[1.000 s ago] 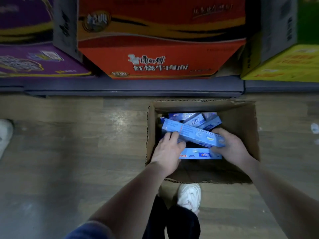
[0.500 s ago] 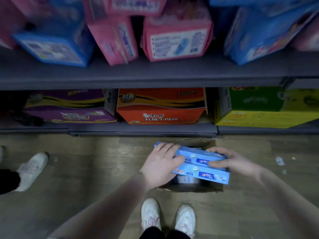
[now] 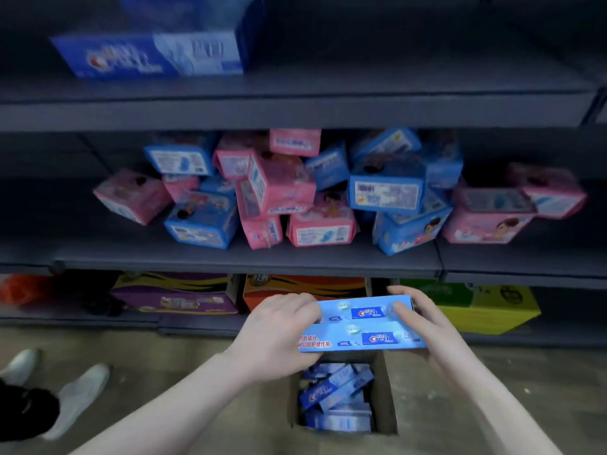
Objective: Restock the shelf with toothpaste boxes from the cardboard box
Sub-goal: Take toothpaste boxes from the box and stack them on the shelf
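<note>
Two light-blue cardboard toothpaste boxes [image 3: 361, 323] clamped side-by-side above the open brown cardboard box [image 3: 387, 389], fingers [image 3: 308, 310] curled round both ends for carrying together.

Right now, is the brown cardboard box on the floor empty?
Not empty. The open brown cardboard box still holds a jumble of blue toothpaste boxes lying at mixed angles.

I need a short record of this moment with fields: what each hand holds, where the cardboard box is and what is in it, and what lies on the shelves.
left hand: grips the left end of the two toothpaste boxes
right hand: grips their right end
cardboard box: open on the floor below the hands, more blue toothpaste boxes inside
middle shelf: jumbled pink and blue packs
top shelf: large blue carton at left
</note>
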`<state>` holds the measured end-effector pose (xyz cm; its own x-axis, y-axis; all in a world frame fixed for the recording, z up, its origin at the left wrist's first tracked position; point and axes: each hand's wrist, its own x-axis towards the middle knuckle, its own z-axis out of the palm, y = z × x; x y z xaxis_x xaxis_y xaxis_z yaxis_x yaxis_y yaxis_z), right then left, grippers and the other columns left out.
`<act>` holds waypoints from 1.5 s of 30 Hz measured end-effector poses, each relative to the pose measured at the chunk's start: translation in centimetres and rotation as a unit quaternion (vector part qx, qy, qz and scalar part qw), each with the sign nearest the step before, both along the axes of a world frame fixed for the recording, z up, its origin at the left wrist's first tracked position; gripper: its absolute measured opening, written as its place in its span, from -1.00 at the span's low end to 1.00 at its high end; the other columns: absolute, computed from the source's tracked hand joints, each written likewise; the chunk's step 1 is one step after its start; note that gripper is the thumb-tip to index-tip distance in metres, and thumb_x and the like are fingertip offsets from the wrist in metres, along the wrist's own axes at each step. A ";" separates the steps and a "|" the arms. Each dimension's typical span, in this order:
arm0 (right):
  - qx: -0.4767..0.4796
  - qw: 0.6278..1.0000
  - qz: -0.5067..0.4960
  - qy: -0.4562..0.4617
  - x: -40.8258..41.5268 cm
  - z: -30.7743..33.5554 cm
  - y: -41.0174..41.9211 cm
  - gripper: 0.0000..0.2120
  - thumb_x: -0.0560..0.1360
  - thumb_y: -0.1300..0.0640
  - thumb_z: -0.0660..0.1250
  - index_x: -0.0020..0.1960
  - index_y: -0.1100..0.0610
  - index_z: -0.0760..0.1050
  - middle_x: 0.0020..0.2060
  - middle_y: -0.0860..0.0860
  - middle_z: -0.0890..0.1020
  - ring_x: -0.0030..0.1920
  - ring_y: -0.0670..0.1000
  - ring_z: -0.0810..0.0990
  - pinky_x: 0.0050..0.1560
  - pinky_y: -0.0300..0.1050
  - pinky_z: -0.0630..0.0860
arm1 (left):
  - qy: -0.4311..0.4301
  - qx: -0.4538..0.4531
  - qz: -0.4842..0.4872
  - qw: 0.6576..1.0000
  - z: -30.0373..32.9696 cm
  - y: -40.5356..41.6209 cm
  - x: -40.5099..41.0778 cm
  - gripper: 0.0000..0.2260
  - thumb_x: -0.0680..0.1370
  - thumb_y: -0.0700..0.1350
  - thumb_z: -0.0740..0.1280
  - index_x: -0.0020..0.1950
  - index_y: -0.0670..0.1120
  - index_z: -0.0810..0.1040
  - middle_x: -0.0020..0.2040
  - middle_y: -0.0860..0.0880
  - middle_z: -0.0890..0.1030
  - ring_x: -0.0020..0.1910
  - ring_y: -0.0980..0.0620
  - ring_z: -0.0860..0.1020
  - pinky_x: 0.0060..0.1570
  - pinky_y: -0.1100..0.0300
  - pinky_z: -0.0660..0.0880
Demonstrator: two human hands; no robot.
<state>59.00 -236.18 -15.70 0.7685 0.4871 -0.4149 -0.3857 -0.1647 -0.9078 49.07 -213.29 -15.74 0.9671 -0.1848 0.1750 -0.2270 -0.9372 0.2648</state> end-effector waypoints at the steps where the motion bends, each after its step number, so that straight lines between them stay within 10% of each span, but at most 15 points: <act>1: 0.010 1.000 -0.009 -0.025 -0.2 1.8 0.3 -0.58 0.26 -0.22 0.45 0.08 -0.15 0.52 0.05 -0.01 0.64 -0.03 -0.03 0.66 0.01 -0.02 0.56 | -0.013 0.006 0.002 1.000 1.9 0.1 -0.1 -0.71 0.26 0.07 0.36 -0.13 0.00 0.37 -0.16 0.08 0.54 -0.28 0.05 0.47 -0.37 0.24 0.31; 3: 0.026 0.997 -0.006 -0.074 -0.6 5.3 0.6 -0.41 0.12 -0.43 0.41 0.09 -0.24 0.51 0.12 -0.06 0.61 0.09 -0.03 0.61 0.18 0.05 0.49 | -0.037 0.022 0.014 0.999 5.7 0.5 -0.2 -0.75 0.26 0.08 0.29 -0.16 0.01 0.37 -0.21 0.11 0.50 -0.32 0.08 0.41 -0.37 0.28 0.20; 14: 0.088 0.977 -0.004 -0.194 0.3 19.2 2.9 -0.72 0.33 -0.10 0.32 0.05 -0.21 0.51 0.01 -0.03 0.65 0.02 0.05 0.63 0.10 0.12 0.50 | -0.131 0.069 0.024 0.989 21.1 2.3 -0.3 -0.80 0.31 0.06 0.29 -0.18 -0.02 0.41 -0.26 0.10 0.46 -0.33 0.06 0.40 -0.37 0.25 0.19; 21: 0.129 0.973 -0.013 -0.190 2.7 24.0 4.5 -0.93 0.46 0.21 0.36 -0.10 0.09 0.49 -0.18 0.04 0.64 -0.19 0.03 0.65 -0.33 -0.19 0.50 | -0.162 0.135 0.020 0.977 26.2 3.5 0.4 -0.78 0.34 0.07 0.27 -0.16 -0.05 0.42 -0.08 0.00 0.56 -0.25 -0.05 0.50 -0.32 0.16 0.44; 26: 0.172 0.962 -0.037 -0.207 3.8 27.1 6.2 -0.98 0.49 0.21 0.32 -0.11 0.12 0.49 -0.16 0.09 0.63 -0.20 0.05 0.63 -0.19 -0.03 0.53 | -0.187 0.164 0.040 0.968 28.9 5.7 0.5 -0.79 0.32 0.02 0.30 -0.13 -0.04 0.41 0.20 -0.12 0.55 0.04 -0.10 0.56 -0.06 0.12 0.50; 37: 0.218 0.953 -0.103 -0.182 7.7 31.2 12.5 -0.97 0.51 0.21 0.29 -0.11 0.16 0.47 -0.18 0.14 0.64 -0.25 0.12 0.63 -0.18 -0.09 0.65 | -0.232 0.152 0.101 0.956 32.5 16.1 1.5 -0.75 0.35 0.15 0.34 -0.21 0.02 0.38 -0.30 0.12 0.44 -0.35 0.06 0.34 -0.34 0.20 0.32; 45: 0.245 0.947 -0.146 -0.148 11.0 33.3 19.2 -0.90 0.49 0.20 0.32 0.00 0.16 0.47 -0.13 0.16 0.62 -0.19 0.17 0.62 -0.18 -0.05 0.63 | -0.151 0.037 0.148 0.977 33.2 24.6 5.9 -0.58 0.25 0.33 0.26 -0.12 0.03 0.50 -0.29 0.20 0.45 -0.24 0.13 0.43 -0.25 0.33 0.32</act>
